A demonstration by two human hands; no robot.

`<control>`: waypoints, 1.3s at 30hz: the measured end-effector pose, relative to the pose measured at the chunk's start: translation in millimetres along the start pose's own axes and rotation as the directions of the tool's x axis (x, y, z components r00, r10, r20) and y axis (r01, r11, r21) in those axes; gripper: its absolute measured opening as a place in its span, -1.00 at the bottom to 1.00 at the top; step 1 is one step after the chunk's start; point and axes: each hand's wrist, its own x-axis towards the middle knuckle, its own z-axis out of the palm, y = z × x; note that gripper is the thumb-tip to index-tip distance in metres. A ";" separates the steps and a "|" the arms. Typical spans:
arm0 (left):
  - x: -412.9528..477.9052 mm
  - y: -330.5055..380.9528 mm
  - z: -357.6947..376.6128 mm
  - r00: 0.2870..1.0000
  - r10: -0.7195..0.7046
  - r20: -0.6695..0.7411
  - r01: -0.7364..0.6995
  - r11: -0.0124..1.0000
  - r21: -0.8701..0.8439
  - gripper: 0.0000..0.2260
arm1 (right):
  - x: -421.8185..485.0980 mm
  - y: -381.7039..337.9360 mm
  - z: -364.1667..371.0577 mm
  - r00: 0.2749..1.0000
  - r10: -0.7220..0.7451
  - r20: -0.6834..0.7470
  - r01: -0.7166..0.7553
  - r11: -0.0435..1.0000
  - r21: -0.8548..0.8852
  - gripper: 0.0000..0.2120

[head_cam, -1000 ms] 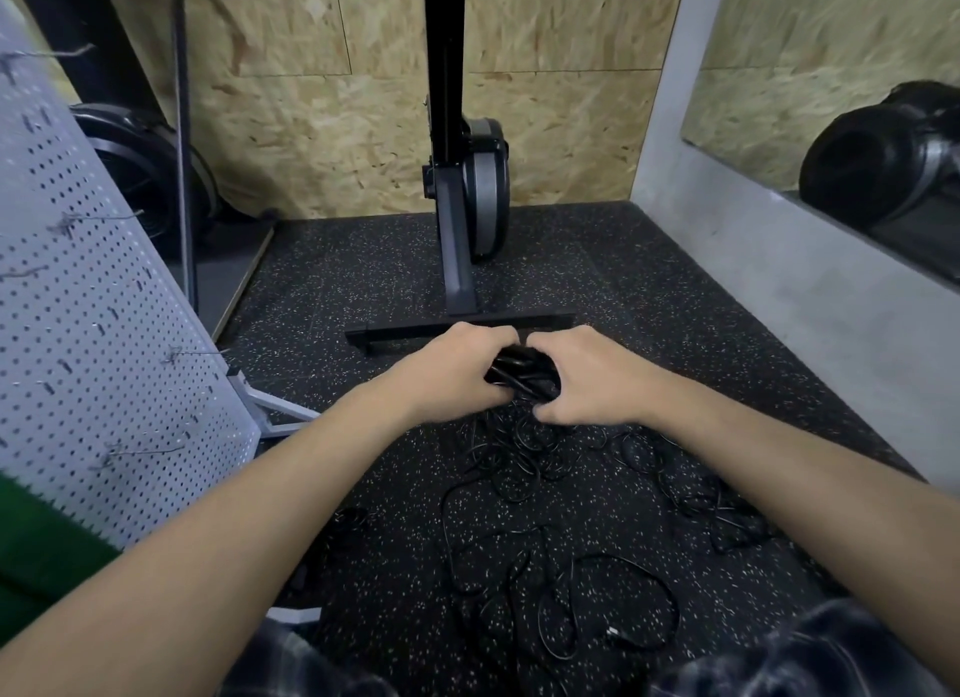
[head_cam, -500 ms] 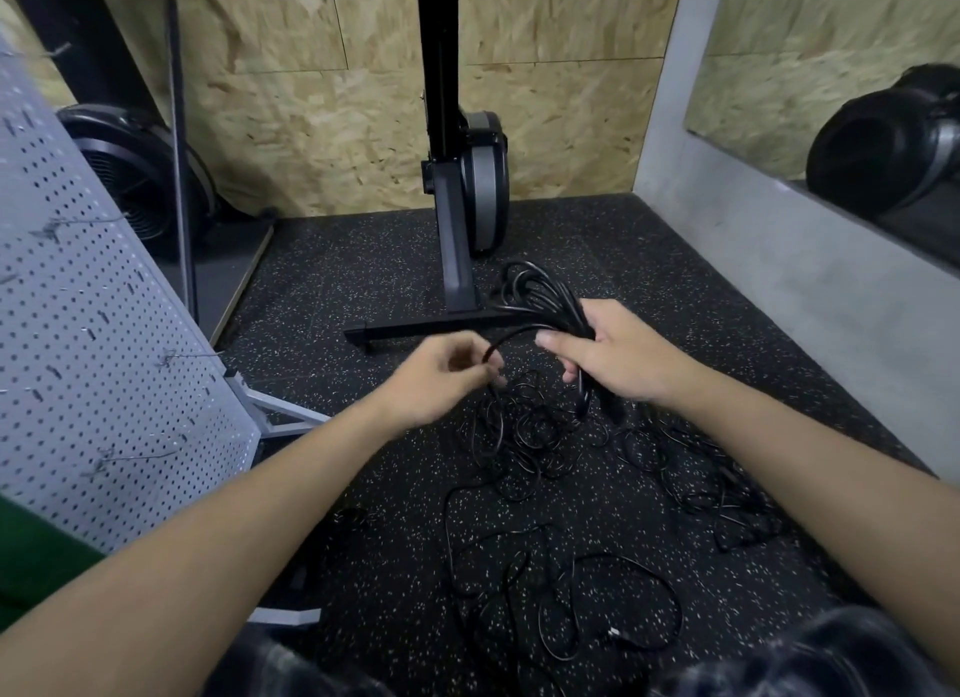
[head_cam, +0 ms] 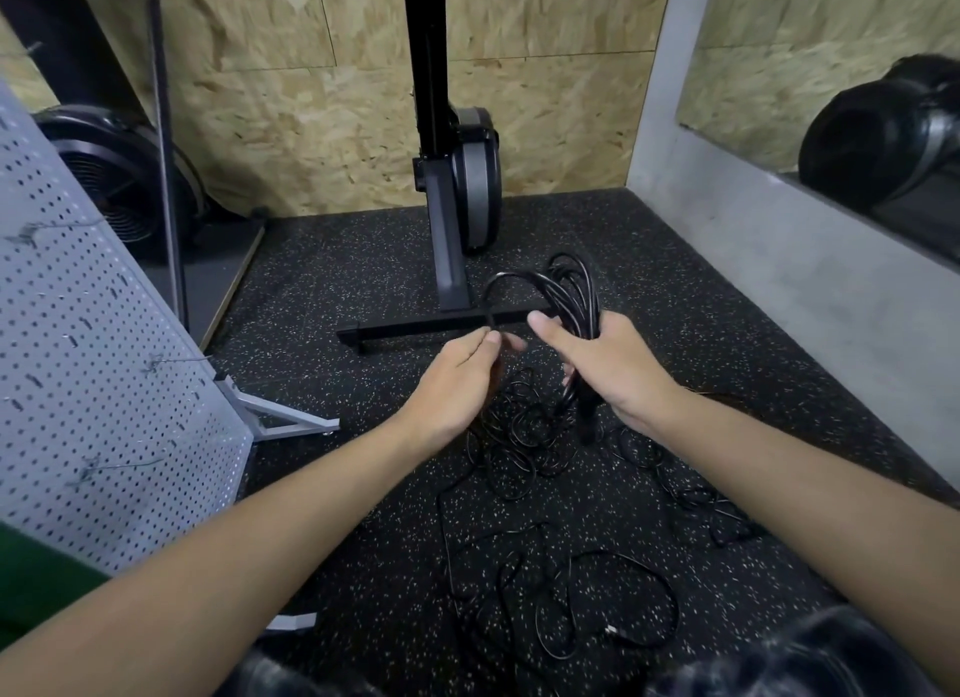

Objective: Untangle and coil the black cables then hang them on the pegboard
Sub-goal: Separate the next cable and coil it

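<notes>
Coiling step: right hand (head_cam: 613, 369) curls its fingers round a looped bundle of thin black cable (head_cam: 571, 291), left hand (head_cam: 454, 384) pinches its loose strand. The other black cables (head_cam: 524, 436) sit tangled on the speckled rubber floor (head_cam: 322, 291). Next, probably: feed another loop across.

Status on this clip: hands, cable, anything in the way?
Right hand grips coiled black cable bundle. Left hand pinches one strand of it. More tangled black cables trail beneath.

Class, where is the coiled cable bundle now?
Head view, right of centre: the coiled cable bundle is gripped by the right hand, above the tangled cables, near the stand's base bar.
</notes>
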 end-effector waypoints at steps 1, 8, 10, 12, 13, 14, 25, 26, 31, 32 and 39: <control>-1.2 3.3 -0.4 0.999 -0.003 0.034 0.003 1.000 0.018 -0.64 | -2.4 -2.1 2.9 0.999 0.003 0.036 -0.004 1.000 0.026 -0.77; -15.1 14.2 9.7 0.941 0.164 0.295 -0.260 0.909 0.326 -0.75 | -7.2 -1.2 11.7 0.990 0.085 0.114 -0.089 0.996 0.033 -0.76; -16.2 13.7 9.1 0.921 0.204 0.332 -0.316 0.889 0.331 -0.74 | -5.7 0.6 10.9 0.984 0.123 0.130 -0.137 0.986 0.099 -0.86; -16.0 10.9 7.5 0.911 0.204 0.358 -0.330 0.882 0.336 -0.73 | -2.4 3.7 9.7 0.975 0.190 0.116 -0.202 0.974 0.106 -0.87; -15.3 8.9 7.3 0.910 0.195 0.367 -0.324 0.885 0.333 -0.75 | -2.5 3.0 8.6 0.968 0.227 0.109 -0.239 0.965 0.109 -0.88; -13.8 4.7 7.9 0.910 0.177 0.375 -0.305 0.899 0.316 -0.78 | -0.9 4.6 7.1 0.962 0.250 0.112 -0.263 0.957 0.124 -0.90; -8.8 -70.6 -10.8 0.857 -0.132 0.498 -0.158 0.853 0.498 -0.78 | 9.0 2.9 -14.7 0.983 0.176 0.048 -0.179 0.884 0.432 -0.92; -8.7 -71.5 -13.8 0.861 -0.143 0.489 -0.146 0.850 0.506 -0.77 | 12.3 3.9 -16.0 0.985 0.173 0.012 -0.161 0.885 0.436 -0.90; -1.3 -63.3 -32.5 0.921 -0.092 0.380 -0.131 0.843 0.521 -0.74 | 24.8 19.2 -26.0 0.965 0.163 -0.205 -0.138 0.981 0.133 -0.78; -0.1 -58.8 -36.6 0.936 -0.070 0.346 -0.125 0.851 0.509 -0.73 | 23.7 20.5 -28.1 0.967 0.132 -0.220 -0.126 0.991 0.042 -0.77; -2.6 -13.4 -29.9 0.884 0.135 0.447 -0.401 0.710 0.579 -0.78 | 4.1 12.0 -21.9 0.996 0.016 0.088 0.022 0.911 -0.412 -0.48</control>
